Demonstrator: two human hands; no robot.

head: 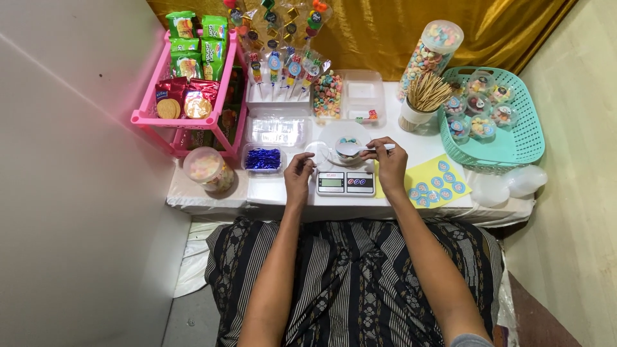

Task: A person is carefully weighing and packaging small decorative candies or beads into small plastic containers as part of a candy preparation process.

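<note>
While the pink rack [186,83] stands at ten o'clock, the left hand [299,175] rests at the kitchen scale's [345,183] left edge, fingers curled; whether they pinch anything I cannot tell. At twelve o'clock of the scale sits a small clear cup [347,149]. The right hand [389,162] pinches a white spoon [361,149], its bowl over the cup. A yellow sticker sheet [437,183] lies at three o'clock, with bare tabletop [276,191] along the near edge.
</note>
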